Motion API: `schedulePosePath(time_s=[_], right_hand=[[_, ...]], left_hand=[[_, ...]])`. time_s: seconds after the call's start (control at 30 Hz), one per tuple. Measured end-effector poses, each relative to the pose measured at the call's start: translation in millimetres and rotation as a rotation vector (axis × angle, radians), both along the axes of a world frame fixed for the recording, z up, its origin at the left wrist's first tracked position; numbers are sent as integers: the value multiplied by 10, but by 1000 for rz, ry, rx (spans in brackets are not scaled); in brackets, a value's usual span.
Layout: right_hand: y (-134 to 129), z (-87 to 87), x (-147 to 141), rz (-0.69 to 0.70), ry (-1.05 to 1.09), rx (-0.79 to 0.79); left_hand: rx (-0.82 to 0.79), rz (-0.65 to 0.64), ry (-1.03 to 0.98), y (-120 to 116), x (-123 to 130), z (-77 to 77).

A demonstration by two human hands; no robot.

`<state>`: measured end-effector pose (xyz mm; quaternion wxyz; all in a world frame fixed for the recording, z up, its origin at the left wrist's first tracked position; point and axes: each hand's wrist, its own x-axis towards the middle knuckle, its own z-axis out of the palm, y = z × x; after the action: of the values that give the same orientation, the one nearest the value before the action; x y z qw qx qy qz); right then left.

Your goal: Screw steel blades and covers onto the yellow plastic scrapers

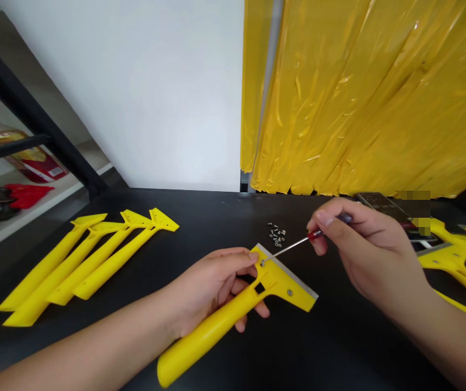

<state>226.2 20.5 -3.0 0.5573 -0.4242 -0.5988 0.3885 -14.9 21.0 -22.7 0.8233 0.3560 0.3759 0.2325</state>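
My left hand (pixel 220 282) grips a yellow scraper (pixel 216 326) near its head, thumb on top and fingers underneath. A thin metal blade (pixel 298 281) runs along the scraper's far edge. Two screws show in the head; the right one (pixel 290 292) stands apart from the tool. Between its thumb and fingers, my right hand (pixel 355 239) holds a screwdriver (pixel 287 250) with a red and dark handle. The screwdriver's tip touches the left screw (pixel 262 263). Just beyond the scraper lies a small pile of screws and nuts (pixel 276 234) on the black table.
Several yellow scraper handles (pixel 106 255) lie side by side at the left. More scrapers (pixel 456 260) with blades lie at the right, by a phone (pixel 383 209). Yellow plastic wrapping (pixel 363 98) and a white panel (pixel 167 98) stand behind. A bottle (pixel 25 149) sits on the left shelf.
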Motion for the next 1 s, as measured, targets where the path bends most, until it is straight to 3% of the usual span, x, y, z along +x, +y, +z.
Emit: schedulePosePath(time_s=[1.0], right_hand=[[-17,1,11,-12,-84,43]], left_hand=[[-10,10,-10,-13,12,-3]])
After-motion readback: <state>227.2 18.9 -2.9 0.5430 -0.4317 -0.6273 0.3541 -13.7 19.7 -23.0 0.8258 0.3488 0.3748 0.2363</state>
